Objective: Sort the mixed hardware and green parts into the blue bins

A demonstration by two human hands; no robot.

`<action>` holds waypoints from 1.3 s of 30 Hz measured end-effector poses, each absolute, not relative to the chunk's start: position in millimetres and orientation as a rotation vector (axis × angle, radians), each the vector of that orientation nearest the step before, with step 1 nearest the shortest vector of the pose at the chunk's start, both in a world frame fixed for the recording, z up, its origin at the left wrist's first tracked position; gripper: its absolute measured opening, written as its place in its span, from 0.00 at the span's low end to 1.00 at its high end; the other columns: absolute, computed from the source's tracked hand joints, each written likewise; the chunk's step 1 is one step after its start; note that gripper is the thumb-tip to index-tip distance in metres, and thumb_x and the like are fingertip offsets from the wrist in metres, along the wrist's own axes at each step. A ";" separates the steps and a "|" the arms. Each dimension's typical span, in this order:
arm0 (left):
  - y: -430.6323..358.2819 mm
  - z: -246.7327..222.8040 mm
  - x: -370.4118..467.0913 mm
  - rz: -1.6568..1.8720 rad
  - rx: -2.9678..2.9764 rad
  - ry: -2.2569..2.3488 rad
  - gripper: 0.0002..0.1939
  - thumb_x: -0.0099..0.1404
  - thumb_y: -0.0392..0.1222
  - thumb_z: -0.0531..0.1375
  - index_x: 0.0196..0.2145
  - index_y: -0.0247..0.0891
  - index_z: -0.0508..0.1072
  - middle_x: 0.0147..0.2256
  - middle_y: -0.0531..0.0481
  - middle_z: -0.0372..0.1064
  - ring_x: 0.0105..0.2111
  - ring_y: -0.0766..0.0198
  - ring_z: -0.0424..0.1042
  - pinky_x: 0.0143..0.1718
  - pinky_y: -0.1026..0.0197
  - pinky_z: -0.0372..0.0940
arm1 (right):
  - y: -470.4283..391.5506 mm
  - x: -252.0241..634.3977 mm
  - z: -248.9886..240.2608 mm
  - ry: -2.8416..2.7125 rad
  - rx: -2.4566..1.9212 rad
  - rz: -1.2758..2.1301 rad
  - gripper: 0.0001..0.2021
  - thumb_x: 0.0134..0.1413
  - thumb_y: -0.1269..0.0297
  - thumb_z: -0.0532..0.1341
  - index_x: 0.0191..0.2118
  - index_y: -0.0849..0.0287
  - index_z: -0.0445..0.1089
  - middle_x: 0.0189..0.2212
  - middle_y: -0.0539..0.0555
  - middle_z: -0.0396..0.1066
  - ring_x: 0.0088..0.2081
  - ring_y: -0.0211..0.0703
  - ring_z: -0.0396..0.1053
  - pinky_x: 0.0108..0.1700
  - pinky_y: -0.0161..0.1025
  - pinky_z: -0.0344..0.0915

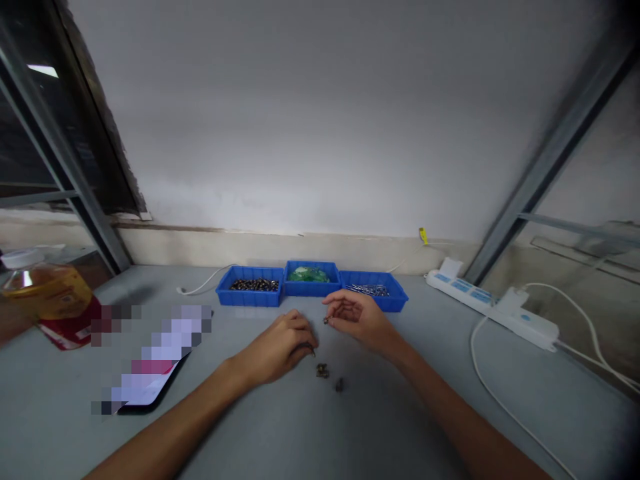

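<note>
My left hand point(283, 343) rests on the grey table point(350, 427), fingers curled around a thin dark pin-like part that pokes out at its right side. Just to the right, my right hand point(357, 317) pinches a small brass-coloured part point(326, 321) between thumb and fingertips, a little above the table. Two small metal parts lie loose in front of the hands: one point(322, 371) brass-coloured, one point(339, 385) darker. Behind the hands stand three blue trays: the left tray point(249, 297) with dark small parts, the middle tray point(311, 289) with green pieces, the right tray point(395, 301) with thin metal pins.
A phone point(150, 387) lies at the left, with a bottle of amber liquid point(47, 297) beyond it. A white power strip point(493, 303) with cables runs along the right. Slanted metal frame posts stand at both back corners before a white wall.
</note>
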State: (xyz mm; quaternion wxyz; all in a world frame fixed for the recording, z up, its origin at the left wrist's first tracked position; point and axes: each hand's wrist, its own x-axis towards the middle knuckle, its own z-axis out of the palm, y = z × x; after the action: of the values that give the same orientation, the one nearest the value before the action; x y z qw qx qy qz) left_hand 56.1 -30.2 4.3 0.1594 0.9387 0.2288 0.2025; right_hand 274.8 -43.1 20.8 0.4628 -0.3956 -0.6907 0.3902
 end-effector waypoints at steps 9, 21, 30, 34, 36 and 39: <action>-26.8 6.1 50.6 0.584 2.652 0.660 0.04 0.66 0.38 0.63 0.33 0.37 0.73 0.33 0.49 0.69 0.39 0.59 0.68 0.39 0.61 0.62 | -34.0 217.9 65.6 -1.283 -0.799 0.245 0.03 0.53 0.67 0.59 0.34 0.54 0.69 0.31 0.52 0.69 0.34 0.42 0.69 0.36 0.40 0.70; -26.5 9.4 48.6 0.584 2.673 0.627 0.04 0.62 0.30 0.65 0.31 0.36 0.74 0.31 0.50 0.71 0.37 0.59 0.70 0.41 0.61 0.62 | -1.5 212.5 92.6 -1.808 -1.027 0.492 0.05 0.51 0.71 0.63 0.34 0.57 0.75 0.36 0.53 0.77 0.40 0.44 0.73 0.38 0.40 0.70; -40.0 20.1 55.5 1.383 2.589 0.435 0.03 0.69 0.35 0.60 0.38 0.37 0.74 0.33 0.47 0.75 0.35 0.61 0.69 0.40 0.58 0.65 | -19.4 273.1 37.2 -2.397 -1.233 1.127 0.07 0.48 0.69 0.66 0.35 0.58 0.77 0.25 0.48 0.71 0.28 0.37 0.67 0.30 0.33 0.61; -52.4 28.8 59.9 1.596 2.548 0.357 0.03 0.67 0.32 0.60 0.37 0.37 0.74 0.32 0.47 0.75 0.33 0.62 0.70 0.37 0.58 0.66 | -25.0 283.4 29.1 -2.386 -1.256 1.293 0.11 0.44 0.68 0.68 0.37 0.59 0.78 0.24 0.46 0.68 0.27 0.35 0.64 0.29 0.32 0.59; -53.7 34.1 58.2 1.676 2.542 0.358 0.05 0.67 0.30 0.60 0.38 0.37 0.74 0.32 0.48 0.75 0.33 0.62 0.71 0.37 0.58 0.66 | -28.8 281.7 26.6 -2.377 -1.257 1.359 0.15 0.41 0.64 0.71 0.40 0.58 0.78 0.24 0.47 0.69 0.27 0.36 0.66 0.29 0.32 0.60; -43.3 40.7 49.3 1.820 2.532 0.517 0.05 0.66 0.30 0.61 0.36 0.39 0.73 0.31 0.50 0.74 0.33 0.62 0.71 0.38 0.57 0.66 | -34.1 276.1 23.6 -2.399 -1.261 1.336 0.20 0.37 0.60 0.73 0.41 0.56 0.79 0.25 0.47 0.71 0.28 0.37 0.67 0.29 0.31 0.60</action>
State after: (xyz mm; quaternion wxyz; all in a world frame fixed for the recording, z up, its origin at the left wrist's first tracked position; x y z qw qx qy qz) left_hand 49.3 -43.3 40.7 -0.0096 0.8011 0.1634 0.5758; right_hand 276.1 -34.1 23.6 0.0597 -0.4166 -0.7925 0.4413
